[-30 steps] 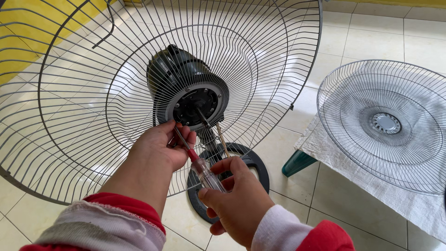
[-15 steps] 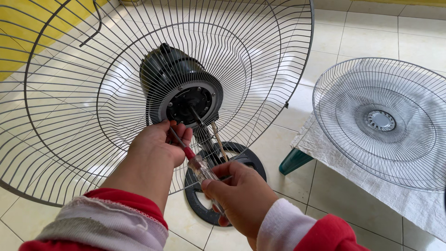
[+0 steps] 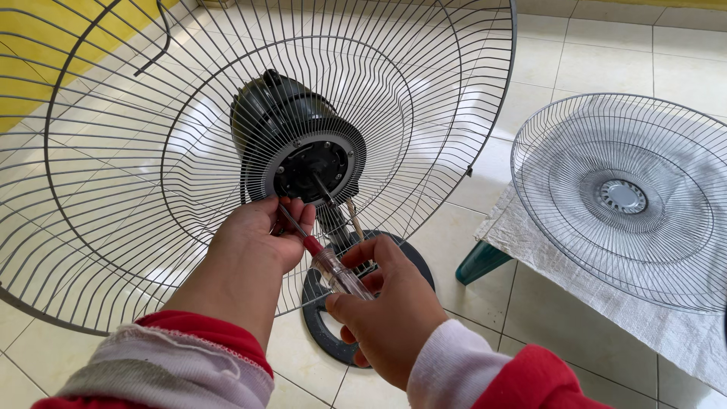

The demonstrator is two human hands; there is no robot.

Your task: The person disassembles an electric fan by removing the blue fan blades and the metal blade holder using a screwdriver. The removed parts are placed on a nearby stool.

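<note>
A pale tiled floor (image 3: 598,53) runs under everything, with a yellow wall (image 3: 30,68) at the upper left. Low in the middle, a screwdriver (image 3: 322,254) with a clear handle and a red collar slants up toward the rim of the grey mounting ring (image 3: 282,155) at the centre of the rear fan guard (image 3: 113,197). The right hand (image 3: 386,310) is curled around the handle, thumb and fingers pinching it. The left hand (image 3: 254,242) rests against the wires of the guard just below the ring, its fingertips pressed together around the metal shaft of the screwdriver near the tip. Behind the ring sits the dark motor housing (image 3: 269,110), and the bare motor spindle (image 3: 322,188) pokes out of the black hub. Below the hands, the round black fan base (image 3: 413,265) stands on the floor. Both sleeves are red with white cuffs. Well apart to the right, a loose front fan guard (image 3: 621,197) lies flat on a white cloth (image 3: 591,303) covering a green-legged desk (image 3: 481,265).
</note>
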